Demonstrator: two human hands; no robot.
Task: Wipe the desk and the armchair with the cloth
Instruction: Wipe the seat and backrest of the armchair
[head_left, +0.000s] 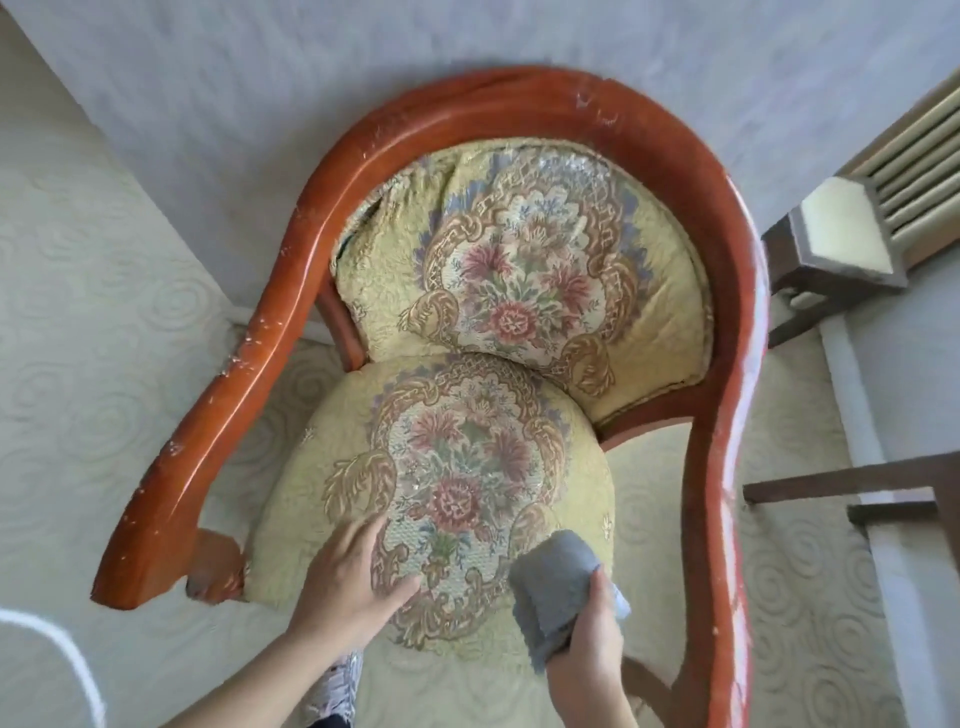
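Soft even daylight, faint shadows, wide-angle edge bending, slight blur

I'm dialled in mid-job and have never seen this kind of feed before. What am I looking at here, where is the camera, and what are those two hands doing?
There is no machine: a person is working with bare hands, and the single picture comes from a wide-angle camera on their head, looking forward and down. That is why the arms enter from the bottom edge. Below them stands the armchair, with a curved reddish wooden frame and floral cushions, on a pale patterned carpet. The left hand rests open on the seat cushion, fingers spread. The right hand grips the grey cloth, bunched against the seat's front right part. At the right edge are dark wooden furniture and a slatted grille. No desk can be identified.
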